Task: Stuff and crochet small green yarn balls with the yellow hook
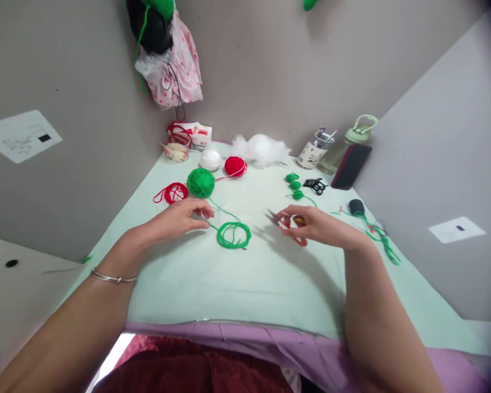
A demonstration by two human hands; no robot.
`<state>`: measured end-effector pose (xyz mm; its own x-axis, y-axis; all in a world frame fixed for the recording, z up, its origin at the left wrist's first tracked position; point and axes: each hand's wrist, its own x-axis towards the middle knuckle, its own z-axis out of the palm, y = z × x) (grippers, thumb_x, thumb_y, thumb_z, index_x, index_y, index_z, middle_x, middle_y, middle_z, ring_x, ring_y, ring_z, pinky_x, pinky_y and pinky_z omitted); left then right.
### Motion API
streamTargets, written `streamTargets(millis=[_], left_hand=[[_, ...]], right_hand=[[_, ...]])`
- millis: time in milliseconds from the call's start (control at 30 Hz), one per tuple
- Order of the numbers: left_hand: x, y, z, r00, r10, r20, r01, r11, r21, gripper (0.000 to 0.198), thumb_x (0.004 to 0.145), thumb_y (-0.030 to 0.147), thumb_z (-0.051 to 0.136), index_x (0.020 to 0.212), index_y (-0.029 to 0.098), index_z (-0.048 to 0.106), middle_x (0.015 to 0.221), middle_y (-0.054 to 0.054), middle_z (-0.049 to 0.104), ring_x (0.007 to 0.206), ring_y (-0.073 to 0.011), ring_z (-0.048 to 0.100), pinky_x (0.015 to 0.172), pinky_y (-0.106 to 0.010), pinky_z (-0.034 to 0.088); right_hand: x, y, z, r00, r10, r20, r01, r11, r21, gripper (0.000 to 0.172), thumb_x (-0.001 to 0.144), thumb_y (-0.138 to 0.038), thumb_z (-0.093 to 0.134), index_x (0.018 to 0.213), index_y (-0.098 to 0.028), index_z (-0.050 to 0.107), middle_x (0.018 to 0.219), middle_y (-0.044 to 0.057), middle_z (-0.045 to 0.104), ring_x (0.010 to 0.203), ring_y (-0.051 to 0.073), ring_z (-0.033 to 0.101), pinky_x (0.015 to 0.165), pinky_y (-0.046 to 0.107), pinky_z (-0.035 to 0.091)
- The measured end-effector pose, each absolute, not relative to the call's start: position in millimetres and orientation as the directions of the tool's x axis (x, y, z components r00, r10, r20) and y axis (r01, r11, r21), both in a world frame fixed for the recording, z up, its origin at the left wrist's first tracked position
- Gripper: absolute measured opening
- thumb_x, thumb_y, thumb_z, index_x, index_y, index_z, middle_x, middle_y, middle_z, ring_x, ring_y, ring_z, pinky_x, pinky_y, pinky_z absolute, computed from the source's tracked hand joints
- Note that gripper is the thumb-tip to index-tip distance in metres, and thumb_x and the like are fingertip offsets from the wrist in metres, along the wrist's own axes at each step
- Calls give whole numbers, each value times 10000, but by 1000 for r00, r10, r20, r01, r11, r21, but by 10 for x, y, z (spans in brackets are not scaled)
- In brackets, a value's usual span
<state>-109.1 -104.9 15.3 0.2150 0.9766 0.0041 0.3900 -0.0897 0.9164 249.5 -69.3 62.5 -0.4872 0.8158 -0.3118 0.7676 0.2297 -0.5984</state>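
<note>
My left hand (188, 217) hovers over the table, its thumb and fingers apart with nothing seen between them. Close to its thumb tip lies the loose end of a green yarn coil (234, 236), and a green yarn ball (201, 183) sits just beyond the hand. A thin green strand runs from the ball to the coil. In my right hand (306, 222) are small scissors (273, 216), their blades pointing left toward the coil and their reddish handles partly hidden by my fingers.
Behind are a red yarn ball (235, 166), a white yarn ball (210, 160) and white stuffing (262, 150). A red yarn bundle (175, 193) lies left. Small green pieces (297, 185), a pen cup (316, 150), a bottle (343, 144) and a phone (351, 166) stand right.
</note>
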Motion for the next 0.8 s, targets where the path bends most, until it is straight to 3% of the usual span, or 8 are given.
streamTargets(millis=[100,167,267,333,400,533,800], left_hand=[[-1001,-1111,201,215,977,-8,383,-77,920,197,734,334,878,889,226,822,1022,-78,776,1028,-291,680,878,-339,512],[-884,-1175,333,234,972,4,303,-77,950,233,861,421,789,1008,241,811,1095,-68,769,1052,-265,684,904,-338,522],[-688,-1262,587,312,947,77,-147,-32,989,247,867,437,805,953,206,811,967,-59,747,966,-229,678,916,-343,533],[-577,-1285,704,358,929,91,-314,28,949,282,875,461,800,872,179,795,868,-52,704,874,-206,659,870,-339,550],[-487,-1279,750,371,926,74,-424,98,900,304,911,457,769,802,173,753,800,-34,657,807,-176,632,822,-316,558],[-361,-1239,713,336,942,10,-552,188,812,330,949,392,742,712,174,667,736,4,584,699,-123,574,752,-267,549],[-283,-1280,588,436,900,23,-501,222,836,324,944,430,747,736,185,715,751,-12,604,750,-147,590,757,-260,556]], right_hand=[[2554,-665,586,-145,989,26,910,143,-389,280,850,-396,734,1045,-196,732,836,52,699,680,197,600,642,318,410],[2442,-713,566,-107,986,127,857,156,-491,259,865,-392,722,1016,-183,754,886,67,701,681,181,567,655,318,404],[2130,-875,587,-412,911,8,482,226,-847,339,913,-459,699,1127,-206,771,749,2,650,610,142,461,575,287,359],[1930,-993,611,-507,862,-5,259,147,-955,418,904,-446,730,1264,-234,729,770,-22,646,577,116,394,513,268,303],[1800,-1081,621,-524,852,-6,149,84,-985,441,892,-420,762,1292,-240,711,761,-36,630,570,103,372,497,258,275],[1746,-1165,606,-483,875,41,98,101,-990,344,907,-432,771,1184,-230,746,741,-34,638,567,96,382,510,257,280],[1688,-1216,561,-439,887,143,20,169,-985,225,925,-418,718,843,-210,694,730,-8,676,686,132,576,672,278,442]])
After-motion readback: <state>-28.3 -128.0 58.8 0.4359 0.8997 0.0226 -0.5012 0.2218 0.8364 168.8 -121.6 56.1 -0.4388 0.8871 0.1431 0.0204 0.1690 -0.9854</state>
